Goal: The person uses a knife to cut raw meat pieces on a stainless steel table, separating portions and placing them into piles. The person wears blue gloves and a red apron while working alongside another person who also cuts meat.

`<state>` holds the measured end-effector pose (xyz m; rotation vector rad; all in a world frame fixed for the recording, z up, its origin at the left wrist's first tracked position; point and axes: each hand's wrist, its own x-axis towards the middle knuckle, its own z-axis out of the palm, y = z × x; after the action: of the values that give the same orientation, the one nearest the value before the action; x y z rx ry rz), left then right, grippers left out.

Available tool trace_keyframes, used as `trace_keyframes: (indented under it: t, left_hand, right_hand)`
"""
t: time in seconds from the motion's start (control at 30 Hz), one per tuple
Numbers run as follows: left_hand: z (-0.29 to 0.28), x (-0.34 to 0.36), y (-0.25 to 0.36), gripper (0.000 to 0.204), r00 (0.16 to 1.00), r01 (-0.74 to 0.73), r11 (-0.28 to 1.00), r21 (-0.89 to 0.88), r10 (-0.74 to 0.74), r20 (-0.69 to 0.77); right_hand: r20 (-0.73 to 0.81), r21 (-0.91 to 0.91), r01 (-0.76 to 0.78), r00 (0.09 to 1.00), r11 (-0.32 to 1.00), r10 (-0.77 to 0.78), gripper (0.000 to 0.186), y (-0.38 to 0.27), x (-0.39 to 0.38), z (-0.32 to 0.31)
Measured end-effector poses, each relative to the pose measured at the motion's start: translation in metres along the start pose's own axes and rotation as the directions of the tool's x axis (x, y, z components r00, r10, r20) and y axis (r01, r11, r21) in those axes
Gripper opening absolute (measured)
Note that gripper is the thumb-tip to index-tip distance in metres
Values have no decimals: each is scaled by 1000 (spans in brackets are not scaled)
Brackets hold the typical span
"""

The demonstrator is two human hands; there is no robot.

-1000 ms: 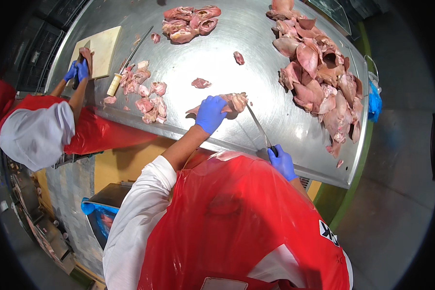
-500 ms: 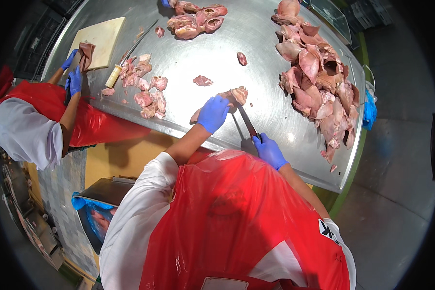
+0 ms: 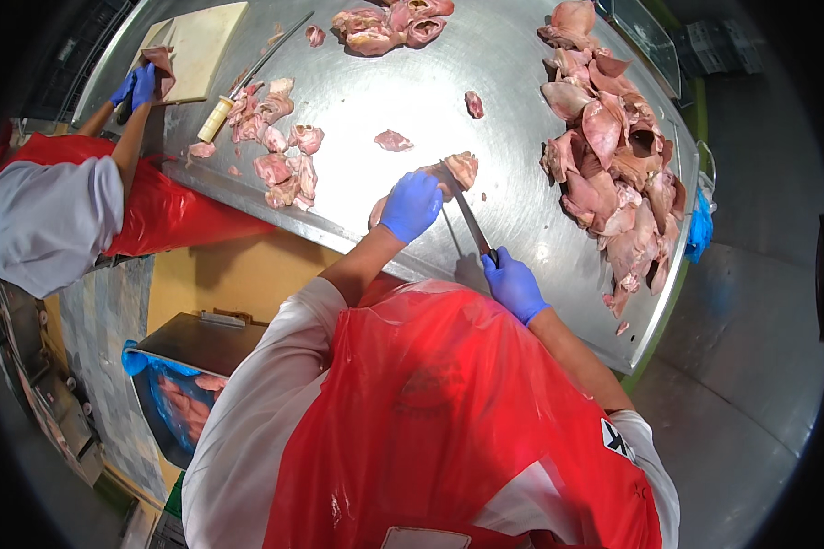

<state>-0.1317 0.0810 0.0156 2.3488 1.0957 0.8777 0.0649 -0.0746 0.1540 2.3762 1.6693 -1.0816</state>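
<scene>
My left hand [image 3: 412, 206], in a blue glove, grips a long piece of pink meat [image 3: 460, 170] lying on the steel table [image 3: 504, 238], its fingers closed over the middle of the piece. My right hand [image 3: 513, 285], also blue-gloved, is closed on the dark handle of a long knife [image 3: 467, 210]. The blade reaches up to the left, its tip at the pale end of the meat, just beyond my left fingers. Small loose scraps [image 3: 394, 140] lie above. Trimmed chunks [image 3: 279, 178] lie left of my left hand, near a sharpening rod [image 3: 216, 119] with a cream handle.
A large heap of meat pieces [image 3: 602, 128] covers the table's right side; a smaller pile [image 3: 380, 27] sits at the back. At left a co-worker [image 3: 55, 210] handles meat on a cutting board [image 3: 197, 55]. A blue-lined bin with meat [image 3: 178, 403] stands below the table's edge.
My right hand and knife have moved up and leftward, the blade now across the meat's pale end. The co-worker's hands have shifted. The whole view has drifted somewhat.
</scene>
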Motion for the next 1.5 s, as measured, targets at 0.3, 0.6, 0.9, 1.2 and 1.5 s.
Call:
trace_keyframes:
  t: [0.3, 0.6, 0.9, 1.2, 1.5]
  left_hand:
    - [-14, 9, 2, 10, 998, 28, 997, -78, -32, -53]
    - [-12, 12, -2, 5, 989, -1, 991, -131, -18, -147]
    - [-11, 12, 1, 6, 988, -2, 994, -108, -14, -153]
    - [-15, 14, 2, 12, 984, 80, 985, -151, -103, -148]
    - [-11, 6, -5, 7, 986, 71, 976, -207, -101, -134]
  right_hand:
    - [-4, -71, -33, 999, 997, 33, 39, -19, 14, 0]
    - [-10, -93, 1, 1000, 996, -2, 39, -31, 39, 3]
    - [-37, -50, 48, 998, 998, -50, 43, -54, 104, 19]
    - [120, -107, -3, 993, 994, 16, 41, -29, 47, -11]
    - [41, 20, 53, 998, 998, -54, 44, -68, 124, 28]
